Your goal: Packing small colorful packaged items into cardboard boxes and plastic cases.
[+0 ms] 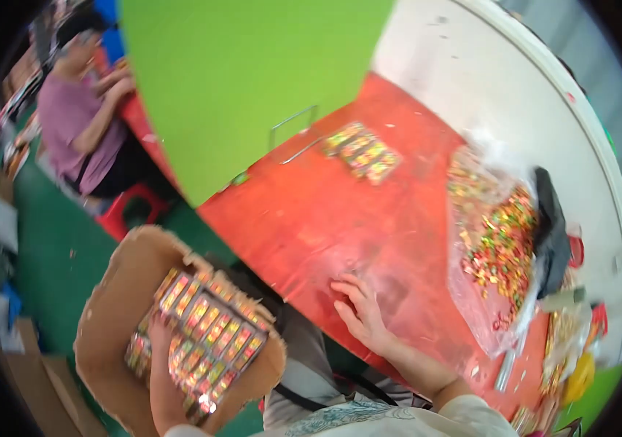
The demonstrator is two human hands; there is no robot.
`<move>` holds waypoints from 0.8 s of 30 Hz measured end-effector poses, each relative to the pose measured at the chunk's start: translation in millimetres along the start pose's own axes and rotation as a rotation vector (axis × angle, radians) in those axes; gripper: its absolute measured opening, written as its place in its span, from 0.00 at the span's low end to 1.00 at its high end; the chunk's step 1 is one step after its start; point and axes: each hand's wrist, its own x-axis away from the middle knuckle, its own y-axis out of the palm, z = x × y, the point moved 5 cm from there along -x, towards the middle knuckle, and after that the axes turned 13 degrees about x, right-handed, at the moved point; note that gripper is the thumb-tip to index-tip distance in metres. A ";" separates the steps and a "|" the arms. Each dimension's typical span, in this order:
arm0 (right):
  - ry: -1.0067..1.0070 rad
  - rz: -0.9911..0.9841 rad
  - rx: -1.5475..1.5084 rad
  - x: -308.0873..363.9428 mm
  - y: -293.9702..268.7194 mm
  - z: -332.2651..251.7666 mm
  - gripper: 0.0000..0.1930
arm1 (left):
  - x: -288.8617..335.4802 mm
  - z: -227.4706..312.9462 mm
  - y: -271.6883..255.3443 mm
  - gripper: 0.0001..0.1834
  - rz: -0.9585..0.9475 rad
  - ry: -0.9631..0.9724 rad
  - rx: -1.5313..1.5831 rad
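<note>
My left hand (160,331) reaches into a torn-edged cardboard box (107,313) at the lower left. Its fingers close on the edge of a block of small shiny packs (212,324), set in rows with dark gaps between them. More such packs lie under and beside the block, and part of that hand is hidden against them. My right hand (360,312) rests over the near edge of the red table (303,247), fingers spread and holding nothing. Farther back on the table lies a similar flat block of colourful packs (363,151).
A clear plastic bag (464,284) spills many small gold, red and green wrapped pieces (504,240) at the right, beside a dark cloth (548,229). A green panel (245,80) with a wire handle borders the table. A person in purple (81,127) sits at the far left.
</note>
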 end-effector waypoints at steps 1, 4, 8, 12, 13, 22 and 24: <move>0.068 0.103 0.155 0.5 -29.9 32.0 0.17 | -23.5 74.2 30.7 0.35 0.018 -0.213 0.241; 0.117 0.344 0.283 -33.9 -87.9 93.4 0.19 | -28.1 153.4 -23.7 0.30 -0.021 -0.071 0.491; 0.272 0.582 0.368 -115.6 -125.6 190.8 0.22 | -13.5 150.0 -45.9 0.30 0.097 -0.089 0.640; 0.523 0.640 0.396 -187.3 -149.1 259.6 0.29 | 16.4 275.7 -94.6 0.29 0.224 -0.095 0.652; 0.532 0.635 0.376 -202.9 -150.9 268.0 0.29 | 23.7 299.5 -98.9 0.28 0.247 -0.113 0.707; 0.664 0.448 0.389 -224.3 -121.0 292.3 0.31 | 48.2 470.0 -71.2 0.29 0.005 -0.010 0.894; 0.607 0.454 0.450 -217.6 -115.5 284.4 0.31 | 39.4 485.6 -65.8 0.29 -0.047 0.046 0.889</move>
